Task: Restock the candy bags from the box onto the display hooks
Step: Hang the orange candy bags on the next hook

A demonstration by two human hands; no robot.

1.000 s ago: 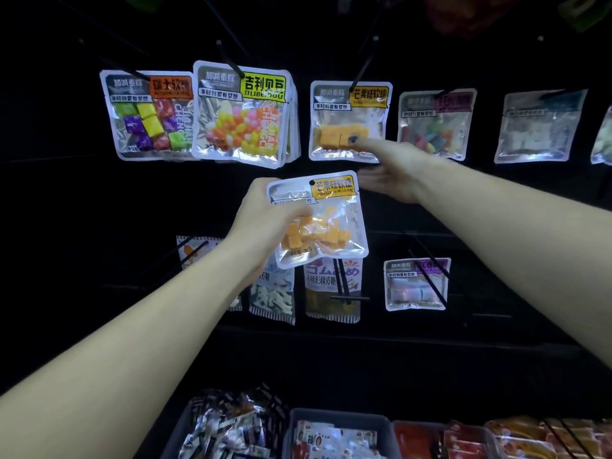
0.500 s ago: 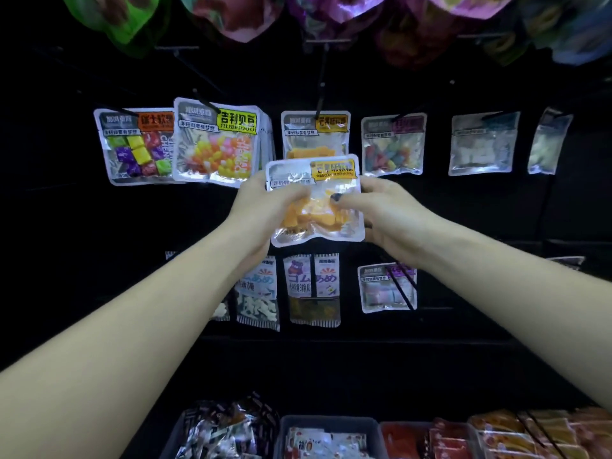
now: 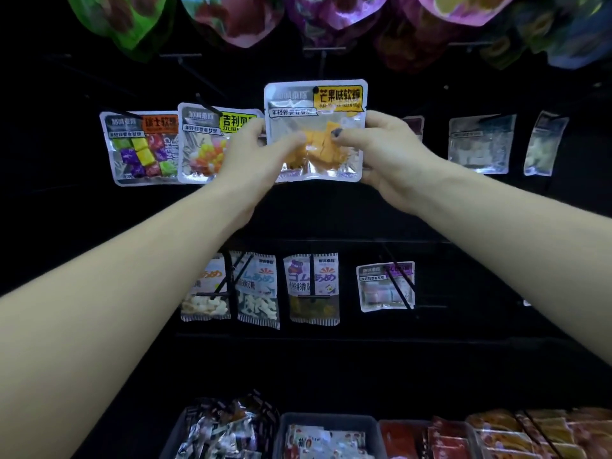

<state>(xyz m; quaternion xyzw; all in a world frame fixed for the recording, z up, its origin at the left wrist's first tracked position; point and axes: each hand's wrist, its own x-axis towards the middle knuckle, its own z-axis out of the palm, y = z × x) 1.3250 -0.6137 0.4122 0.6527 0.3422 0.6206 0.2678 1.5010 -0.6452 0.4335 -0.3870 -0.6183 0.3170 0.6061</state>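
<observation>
A clear candy bag (image 3: 316,134) with orange cubes and a yellow label is held up against the dark display wall. My left hand (image 3: 251,154) grips its left edge and my right hand (image 3: 381,150) grips its right edge, thumbs on the front. The bag's top hole sits at a black display hook (image 3: 321,66) that runs up above it. The bag hides the hanging bag behind it.
Hanging to the left are a multicolour cube bag (image 3: 140,147) and a jelly bean bag (image 3: 205,144); pale bags (image 3: 480,144) hang right. A lower row of bags (image 3: 313,288) hangs on hooks. Bins of packets (image 3: 328,438) line the bottom. Large bright bags (image 3: 231,18) hang above.
My right hand left the hanging bag and took the right edge of the orange-cube bag. Both hands raised it up to the hook.
</observation>
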